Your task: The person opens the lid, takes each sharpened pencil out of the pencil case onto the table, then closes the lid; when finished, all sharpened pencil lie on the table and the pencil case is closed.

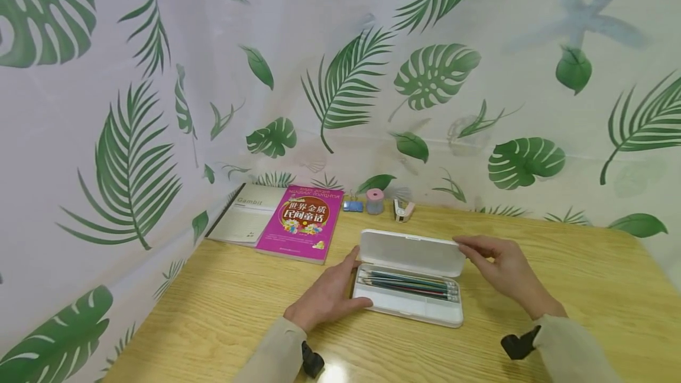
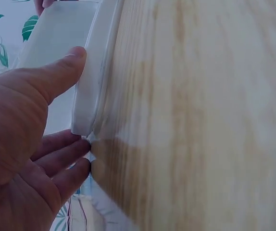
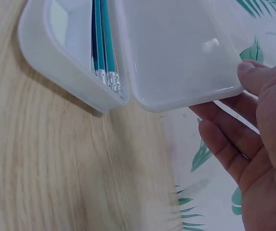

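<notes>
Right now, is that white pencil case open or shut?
Open: the white pencil case has its lid raised, right hand pinching the lid's corner, and pencils show inside.

I take this for a desk or study corner; over my feeds I can't tell whether it belongs to a home or an office. My head view gives me a wood-grain table [image 1: 229,306] with white leaf-print sheeting [image 1: 202,22] hanging behind it and along the left. Stationery points me to study: a Gambit notebook [image 1: 247,217], a magenta Chinese fairy-tale book [image 1: 302,223], a blue binder clip [image 1: 353,205], a small stapler [image 1: 402,211] and a white pencil case [image 1: 391,301] holding pencils [image 1: 409,285].
</notes>
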A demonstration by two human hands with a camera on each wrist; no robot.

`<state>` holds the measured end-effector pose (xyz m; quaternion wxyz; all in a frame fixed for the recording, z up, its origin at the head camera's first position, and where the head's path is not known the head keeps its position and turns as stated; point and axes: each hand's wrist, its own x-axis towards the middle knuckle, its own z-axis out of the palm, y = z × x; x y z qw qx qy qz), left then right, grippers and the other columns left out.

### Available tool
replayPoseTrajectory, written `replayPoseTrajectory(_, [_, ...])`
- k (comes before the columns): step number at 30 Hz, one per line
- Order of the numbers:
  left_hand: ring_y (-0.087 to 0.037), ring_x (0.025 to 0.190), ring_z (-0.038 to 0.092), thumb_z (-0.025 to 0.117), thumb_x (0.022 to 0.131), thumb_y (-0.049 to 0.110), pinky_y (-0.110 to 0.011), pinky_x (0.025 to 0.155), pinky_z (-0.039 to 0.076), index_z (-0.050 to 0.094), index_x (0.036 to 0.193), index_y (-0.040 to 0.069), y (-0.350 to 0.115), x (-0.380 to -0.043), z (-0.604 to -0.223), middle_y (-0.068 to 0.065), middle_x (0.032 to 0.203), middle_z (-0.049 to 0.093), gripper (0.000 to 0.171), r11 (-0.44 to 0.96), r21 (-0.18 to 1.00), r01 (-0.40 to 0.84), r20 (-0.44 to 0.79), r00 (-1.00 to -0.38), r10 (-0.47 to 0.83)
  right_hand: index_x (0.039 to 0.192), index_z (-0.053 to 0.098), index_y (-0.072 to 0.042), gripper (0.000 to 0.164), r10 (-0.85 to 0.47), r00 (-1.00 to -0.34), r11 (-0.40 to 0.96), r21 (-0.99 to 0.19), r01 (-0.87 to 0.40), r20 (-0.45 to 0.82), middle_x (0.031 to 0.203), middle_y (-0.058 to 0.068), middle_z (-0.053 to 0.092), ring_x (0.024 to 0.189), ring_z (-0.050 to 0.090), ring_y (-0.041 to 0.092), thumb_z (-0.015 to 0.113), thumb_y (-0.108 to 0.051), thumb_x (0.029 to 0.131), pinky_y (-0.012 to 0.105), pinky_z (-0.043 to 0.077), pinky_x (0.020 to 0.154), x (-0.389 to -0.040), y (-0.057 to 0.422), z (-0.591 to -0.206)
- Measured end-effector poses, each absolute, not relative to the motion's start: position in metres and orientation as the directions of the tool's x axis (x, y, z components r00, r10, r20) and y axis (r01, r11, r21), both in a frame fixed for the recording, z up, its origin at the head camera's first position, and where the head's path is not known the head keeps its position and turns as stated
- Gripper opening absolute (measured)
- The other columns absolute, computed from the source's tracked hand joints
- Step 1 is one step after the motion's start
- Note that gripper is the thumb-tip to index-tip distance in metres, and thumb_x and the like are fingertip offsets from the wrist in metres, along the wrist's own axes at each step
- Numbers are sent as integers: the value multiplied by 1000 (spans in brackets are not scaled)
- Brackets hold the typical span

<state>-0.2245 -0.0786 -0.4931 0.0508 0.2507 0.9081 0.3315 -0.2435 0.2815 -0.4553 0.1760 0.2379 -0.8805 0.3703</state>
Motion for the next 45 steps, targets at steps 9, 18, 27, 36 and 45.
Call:
replayPoseTrajectory(9, [-26,149,22,69,90,50,-40,119,26,20,159,11,-80,-221,-491,-9,165,17,93,729,465,502,87,-845,527,119,73,-9,23,-260,-884,625,-631,-460,388,112,12,73,84,71,13,61,-11,99,23,57,63,-259,282,-459])
replayPoseTrajectory(18, [-38,150,12,63,92,55,-47,119,22,36,155,15,-80,-221,-493,-5,167,5,79,762,337,553,101,-826,554,126,69,-6,29,-228,-935,648,-674,-355,272,115,15,71,80,68,24,57,-18,102,25,56,62,-269,282,-464])
replayPoseTrajectory(27, [-39,150,12,58,94,56,-51,119,22,31,157,16,-79,-222,-496,-4,167,5,80,770,308,558,73,-821,566,130,66,-6,32,-213,-954,630,-717,-299,210,108,14,72,85,68,31,54,-20,104,27,55,63,-278,284,-471])
replayPoseTrajectory(36, [-38,150,12,57,93,57,-57,118,20,30,157,17,-79,-223,-498,-2,167,5,81,770,356,529,43,-833,552,131,66,-5,34,-202,-956,593,-750,-291,211,120,17,68,86,66,16,54,-22,104,24,55,68,-284,284,-482])
replayPoseTrajectory(45, [-41,146,25,57,92,60,-59,117,21,32,156,19,-79,-226,-499,-3,167,12,80,755,389,527,47,-830,555,133,64,-7,35,-153,-981,646,-738,-192,122,126,18,65,91,60,24,50,-23,106,23,51,66,-288,282,-485])
